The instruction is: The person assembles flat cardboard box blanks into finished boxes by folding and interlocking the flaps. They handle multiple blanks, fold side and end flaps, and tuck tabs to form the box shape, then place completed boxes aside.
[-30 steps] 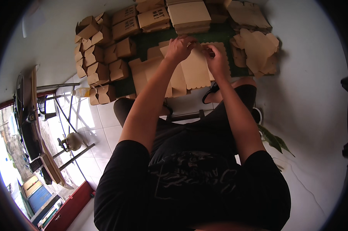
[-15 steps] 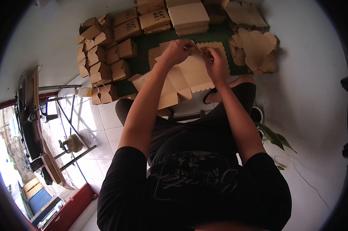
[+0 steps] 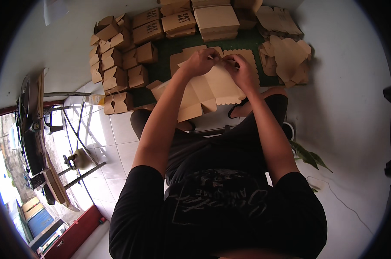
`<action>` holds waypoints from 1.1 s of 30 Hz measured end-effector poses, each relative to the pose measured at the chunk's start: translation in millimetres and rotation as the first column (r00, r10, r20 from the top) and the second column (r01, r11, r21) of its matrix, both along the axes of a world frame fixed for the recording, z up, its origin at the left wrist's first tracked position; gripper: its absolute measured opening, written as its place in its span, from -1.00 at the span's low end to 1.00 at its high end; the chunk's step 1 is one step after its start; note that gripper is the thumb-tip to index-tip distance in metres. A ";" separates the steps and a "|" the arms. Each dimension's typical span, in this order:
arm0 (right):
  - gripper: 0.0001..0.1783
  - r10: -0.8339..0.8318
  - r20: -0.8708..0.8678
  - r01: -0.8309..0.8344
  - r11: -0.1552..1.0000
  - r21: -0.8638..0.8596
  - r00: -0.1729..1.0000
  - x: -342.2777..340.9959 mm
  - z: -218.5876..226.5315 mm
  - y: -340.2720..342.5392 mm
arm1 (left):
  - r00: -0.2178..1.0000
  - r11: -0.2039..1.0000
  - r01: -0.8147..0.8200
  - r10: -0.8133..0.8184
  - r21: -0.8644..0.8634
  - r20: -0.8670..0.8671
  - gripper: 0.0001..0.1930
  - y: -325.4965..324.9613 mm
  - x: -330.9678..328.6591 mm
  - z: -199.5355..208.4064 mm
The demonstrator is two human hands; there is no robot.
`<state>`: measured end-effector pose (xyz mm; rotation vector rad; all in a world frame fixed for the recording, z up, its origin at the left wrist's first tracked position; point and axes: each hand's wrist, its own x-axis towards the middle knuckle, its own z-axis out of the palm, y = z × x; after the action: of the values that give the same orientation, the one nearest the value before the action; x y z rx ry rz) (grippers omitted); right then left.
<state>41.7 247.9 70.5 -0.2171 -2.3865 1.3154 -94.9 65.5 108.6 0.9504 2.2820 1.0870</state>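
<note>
Centrally, an unfolded cardboard blank (image 3: 223,86) spans the near side of the green tabletop (image 3: 174,45) | right hand (image 3: 241,72) and left hand (image 3: 201,63) close together over its far part, 2 sets of fingers curled, whether pinching cannot tell | small folded boxes (image 3: 114,78) left | flat brown pieces (image 3: 291,60) right | box stack (image 3: 217,19) far

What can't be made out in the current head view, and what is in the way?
All in the head view:
- Grip of the left hand and right hand: fingertip contacts hidden by the curled hands themselves.
- Flat cardboard sheet: part hidden under the left forearm.
- Brown box at the top: far side cut off by the upper edge.
- Bottle: label details too small and blurred.
</note>
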 end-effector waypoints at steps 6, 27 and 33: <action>-0.74 -0.010 -0.027 0.009 0.999 -0.035 1.000 7.5 19.5 -5.0 | 0.995 0.957 0.032 -0.004 0.289 -0.099 -0.72 -8.5 24.1 18.2; -0.70 0.143 0.181 -0.046 0.888 -0.458 0.973 42.9 68.2 -10.7 | 0.788 0.864 0.040 0.282 0.502 -0.547 -0.73 -19.4 77.0 24.7; -0.68 0.193 0.163 -0.066 0.816 -0.574 0.968 44.3 66.1 -8.9 | 0.759 0.841 0.055 0.315 0.539 -0.569 -0.77 -18.5 75.3 26.8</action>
<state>86.0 238.9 136.5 -0.3834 -2.1299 2.1520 -19.6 47.0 135.4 1.6028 2.6598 1.7318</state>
